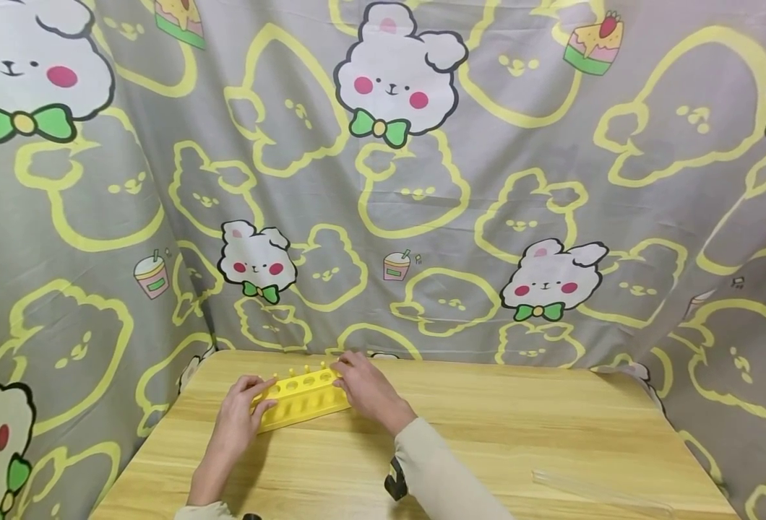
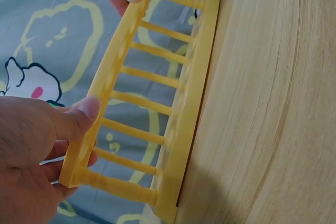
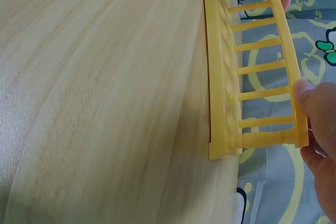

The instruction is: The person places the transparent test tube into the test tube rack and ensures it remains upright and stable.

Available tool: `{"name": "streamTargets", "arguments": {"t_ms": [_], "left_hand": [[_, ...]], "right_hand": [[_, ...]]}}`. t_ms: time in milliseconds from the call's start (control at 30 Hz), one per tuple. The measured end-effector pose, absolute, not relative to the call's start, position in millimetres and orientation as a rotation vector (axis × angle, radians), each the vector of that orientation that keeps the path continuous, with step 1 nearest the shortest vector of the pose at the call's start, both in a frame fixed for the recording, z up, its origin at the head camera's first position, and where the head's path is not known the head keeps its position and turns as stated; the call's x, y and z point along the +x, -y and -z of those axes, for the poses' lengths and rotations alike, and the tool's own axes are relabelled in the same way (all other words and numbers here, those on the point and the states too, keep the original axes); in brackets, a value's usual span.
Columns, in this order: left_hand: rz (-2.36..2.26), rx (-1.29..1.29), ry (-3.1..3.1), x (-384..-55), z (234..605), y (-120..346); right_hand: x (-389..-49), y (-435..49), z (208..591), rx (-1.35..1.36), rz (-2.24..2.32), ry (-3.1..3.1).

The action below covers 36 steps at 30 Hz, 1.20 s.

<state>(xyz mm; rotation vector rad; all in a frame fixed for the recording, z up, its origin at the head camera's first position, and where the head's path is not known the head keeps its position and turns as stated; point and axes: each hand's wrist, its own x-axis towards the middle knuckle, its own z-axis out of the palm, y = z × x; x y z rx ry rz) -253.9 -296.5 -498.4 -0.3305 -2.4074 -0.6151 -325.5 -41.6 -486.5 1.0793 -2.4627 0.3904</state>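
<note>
A yellow plastic test tube rack [image 1: 301, 408] stands upright towards the back left of the table. Round holes run along its upper plate, and a row of short pegs rises at its far side. My left hand [image 1: 235, 420] grips the left end of the upper plate, thumb [image 2: 88, 109] on the near edge and fingers behind. At the opposite end, my right hand [image 1: 371, 393] pinches the same plate between thumb and fingers. In both wrist views the rack's base [image 3: 216, 77] sits at the wooden surface, with slim posts joining it to the top.
Near the front right of the wooden table [image 1: 487, 419] lies a clear, thin tube [image 1: 597, 492]. Grey curtains [image 1: 422, 195] printed with cartoon rabbits hang behind the table and along both sides. A black wrist mount [image 1: 394, 480] shows under the right sleeve.
</note>
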Motion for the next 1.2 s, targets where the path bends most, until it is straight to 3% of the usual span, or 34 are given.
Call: {"name": "streamTargets", "arguments": {"t_ms": [1200], "left_hand": [[0.637,-0.343,2.477,-249,491,287]], "right_hand": [[-318,27,490,1.075,-0.491,2.430]]}}
